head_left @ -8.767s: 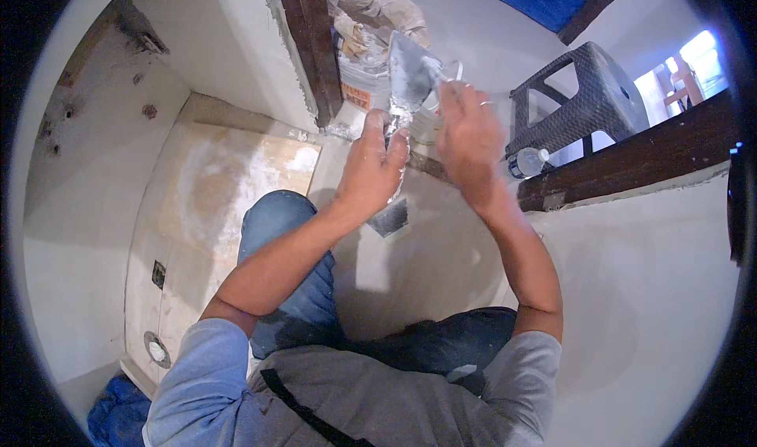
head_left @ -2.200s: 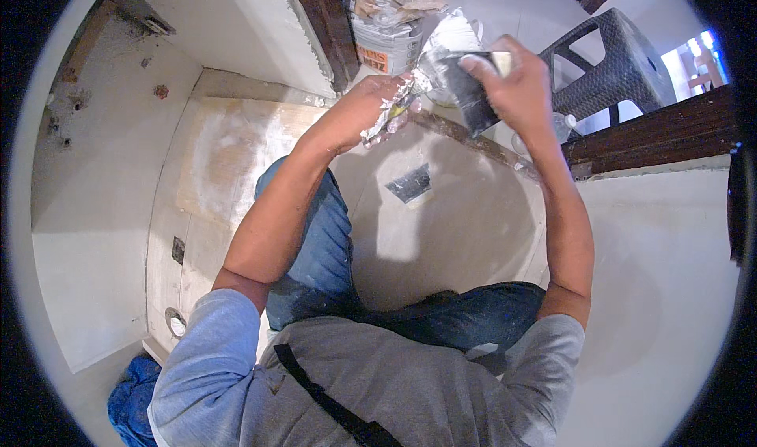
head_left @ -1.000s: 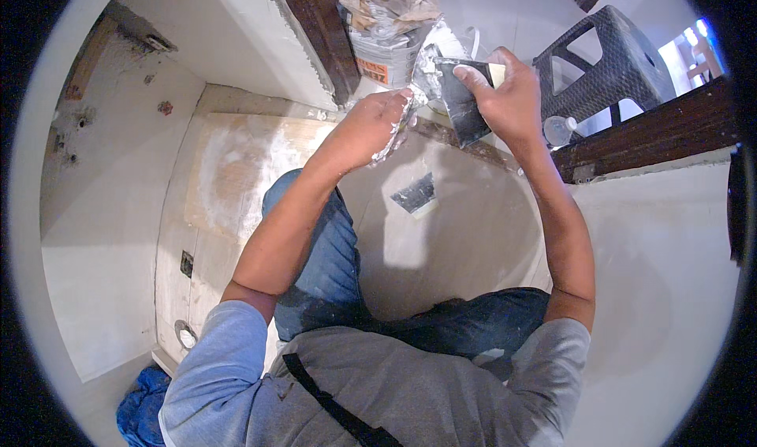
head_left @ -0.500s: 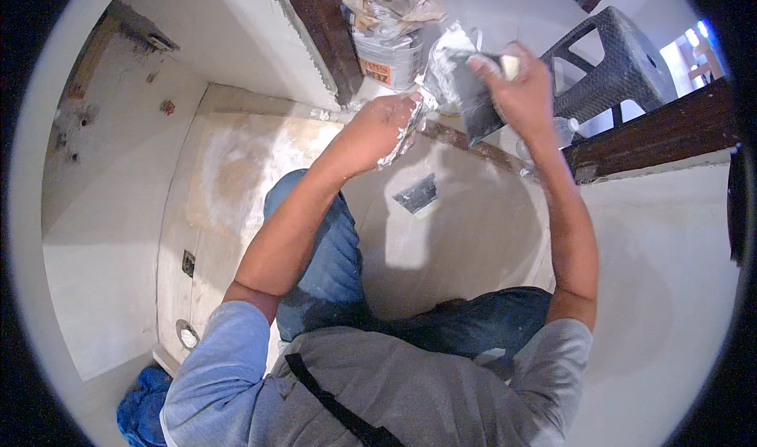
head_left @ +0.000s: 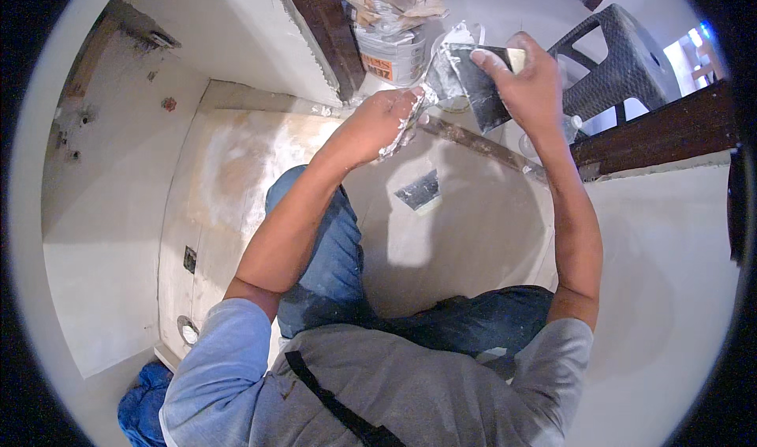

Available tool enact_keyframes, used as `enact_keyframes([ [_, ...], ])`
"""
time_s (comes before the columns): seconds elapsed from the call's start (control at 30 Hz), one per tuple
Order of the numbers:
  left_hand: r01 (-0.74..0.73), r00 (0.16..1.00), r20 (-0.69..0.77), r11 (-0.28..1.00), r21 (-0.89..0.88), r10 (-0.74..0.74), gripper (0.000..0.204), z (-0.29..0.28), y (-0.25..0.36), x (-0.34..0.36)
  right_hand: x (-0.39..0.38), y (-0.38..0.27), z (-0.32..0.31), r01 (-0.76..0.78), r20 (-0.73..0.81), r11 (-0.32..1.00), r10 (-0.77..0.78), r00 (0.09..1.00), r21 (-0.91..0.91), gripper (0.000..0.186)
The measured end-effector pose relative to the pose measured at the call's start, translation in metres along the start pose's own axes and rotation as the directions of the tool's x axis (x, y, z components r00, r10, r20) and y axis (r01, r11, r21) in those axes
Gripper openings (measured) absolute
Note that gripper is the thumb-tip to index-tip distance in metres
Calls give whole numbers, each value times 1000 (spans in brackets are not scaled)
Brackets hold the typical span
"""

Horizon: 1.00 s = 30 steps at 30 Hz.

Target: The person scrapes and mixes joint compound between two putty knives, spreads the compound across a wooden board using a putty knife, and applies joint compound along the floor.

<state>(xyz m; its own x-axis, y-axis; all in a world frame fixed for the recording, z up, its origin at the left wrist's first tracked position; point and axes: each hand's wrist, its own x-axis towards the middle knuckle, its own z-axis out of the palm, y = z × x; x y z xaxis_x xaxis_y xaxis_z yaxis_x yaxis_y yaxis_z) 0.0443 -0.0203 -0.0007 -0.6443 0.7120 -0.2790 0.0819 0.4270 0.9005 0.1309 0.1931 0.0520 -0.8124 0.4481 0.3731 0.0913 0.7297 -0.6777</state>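
Evidently, I have the left hand (head_left: pixel 378 125) clamped on a scraper (head_left: pixel 445 80) and the right hand (head_left: pixel 533 88) pinching a spreader (head_left: pixel 487 96) at its blade, probably to contain the paste (head_left: pixel 457 35).

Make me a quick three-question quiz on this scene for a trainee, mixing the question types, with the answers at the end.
1. Which hand grips the dark spreader: (a) left or (b) right?
2. True or false: the stool is on the person's left.
3. What colour is the paste on the scraper in the left hand?

Key:
1. (b), the right hand.
2. False; it is on the person's right.
3. White.
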Motion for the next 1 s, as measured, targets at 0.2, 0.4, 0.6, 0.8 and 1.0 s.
enact_keyframes([
  [0.2,-79,955,-219,886,458,198,48,3,-3,2,2,-7,-5,-45,42,995,48,998,-86,41],
  [0.4,-63,865,-378,819,570,330,40,13,-4,3,3,0,4,-140,76,972,157,985,-190,42],
  [0.6,-100,811,-440,833,544,384,34,9,-8,7,0,11,13,-56,66,995,62,996,-85,53],
  [0.8,-199,699,-451,757,623,555,33,9,-11,7,1,3,14,-74,48,988,81,996,-133,54],
  [1.0,-234,675,-470,769,595,569,32,9,-7,6,-5,-1,18,-40,133,996,50,990,-77,46],
])
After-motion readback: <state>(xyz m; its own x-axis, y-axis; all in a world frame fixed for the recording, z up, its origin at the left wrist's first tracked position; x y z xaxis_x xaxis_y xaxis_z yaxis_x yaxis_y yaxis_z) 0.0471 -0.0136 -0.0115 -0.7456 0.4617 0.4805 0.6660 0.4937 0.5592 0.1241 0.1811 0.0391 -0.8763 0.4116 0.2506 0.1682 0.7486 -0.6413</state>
